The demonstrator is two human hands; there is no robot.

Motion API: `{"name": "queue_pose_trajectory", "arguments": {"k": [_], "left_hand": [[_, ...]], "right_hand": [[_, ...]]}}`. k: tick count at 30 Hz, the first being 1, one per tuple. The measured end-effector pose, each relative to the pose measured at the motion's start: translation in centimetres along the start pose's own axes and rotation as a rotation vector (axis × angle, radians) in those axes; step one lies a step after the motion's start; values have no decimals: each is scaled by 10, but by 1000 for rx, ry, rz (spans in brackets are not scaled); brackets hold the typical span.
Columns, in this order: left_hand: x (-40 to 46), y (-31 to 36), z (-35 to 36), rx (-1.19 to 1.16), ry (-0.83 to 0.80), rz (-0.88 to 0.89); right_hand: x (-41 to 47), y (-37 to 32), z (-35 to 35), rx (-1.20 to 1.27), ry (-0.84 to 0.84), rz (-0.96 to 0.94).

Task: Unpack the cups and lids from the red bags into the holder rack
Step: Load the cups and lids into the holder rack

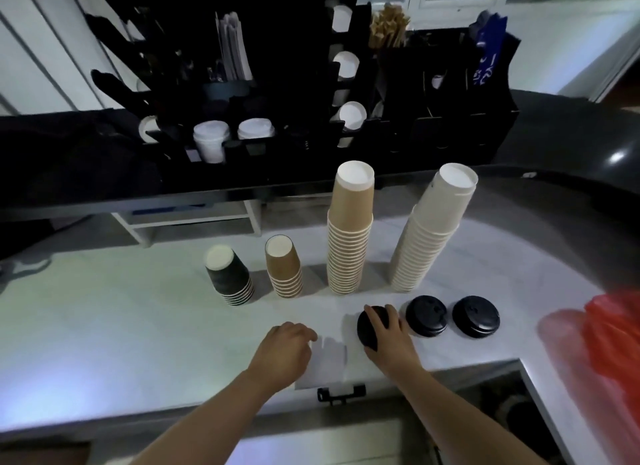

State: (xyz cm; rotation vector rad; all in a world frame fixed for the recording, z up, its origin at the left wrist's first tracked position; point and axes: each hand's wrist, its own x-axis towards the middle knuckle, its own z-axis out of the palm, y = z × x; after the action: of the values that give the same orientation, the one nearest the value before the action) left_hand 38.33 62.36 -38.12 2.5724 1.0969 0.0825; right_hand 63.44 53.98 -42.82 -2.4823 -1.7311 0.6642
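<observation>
**Gripping a stack of black lids on the counter, rack waiting behind**

Black lid stack (372, 329) on the pale counter (121, 326), tilted on edge and held by the right hand (389, 329), fingers curled over the top and thumb under the near side. Just to the right, two more black lids (425, 316) and (476, 316), lying flat, side by side, apart from each other. Left hand (287, 346) close beside, fingers curled down onto white lids or paper (327, 359); too blurred to tell whether pinching or only resting.

Behind the lids, four upside-down cup stacks in a row: short black stack (230, 275), short brown stack (284, 272), tall brown stack (349, 229), tall white stack (431, 229), the last one leaning.

Further back, on a dark shelf, the black holder rack (263, 83), with white lids (255, 128) and cup rims showing in some slots. Red bag (609, 343) at the right counter edge, blurred.

Likely step: lifting the lid stack toward a rack slot. Best done with the stack squeezed evenly from both sides so no lids slip out, then carried around rather than over the tall stacks, especially the leaning white one, likely to topple at a brush of the forearm. Worth squaring the stack level before feeding it into a slot.
</observation>
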Motion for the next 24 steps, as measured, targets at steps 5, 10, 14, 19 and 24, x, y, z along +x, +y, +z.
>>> {"name": "queue_pose_trajectory", "arguments": {"k": [5, 10, 14, 19, 24], "left_hand": [[-8, 4, 2, -17, -42, 54], [-3, 11, -16, -14, -30, 135], [8, 23, -48, -5, 59, 244], [31, 50, -113, 26, 274, 416], [51, 75, -182, 41, 497, 561]], "right_hand": [[-23, -6, 5, 39, -14, 51], [-46, -17, -8, 108, 51, 91], [-54, -30, -41, 140, 209, 87], [-53, -53, -120, 173, 462, -30], [-54, -74, -203, 207, 638, -128]]}}
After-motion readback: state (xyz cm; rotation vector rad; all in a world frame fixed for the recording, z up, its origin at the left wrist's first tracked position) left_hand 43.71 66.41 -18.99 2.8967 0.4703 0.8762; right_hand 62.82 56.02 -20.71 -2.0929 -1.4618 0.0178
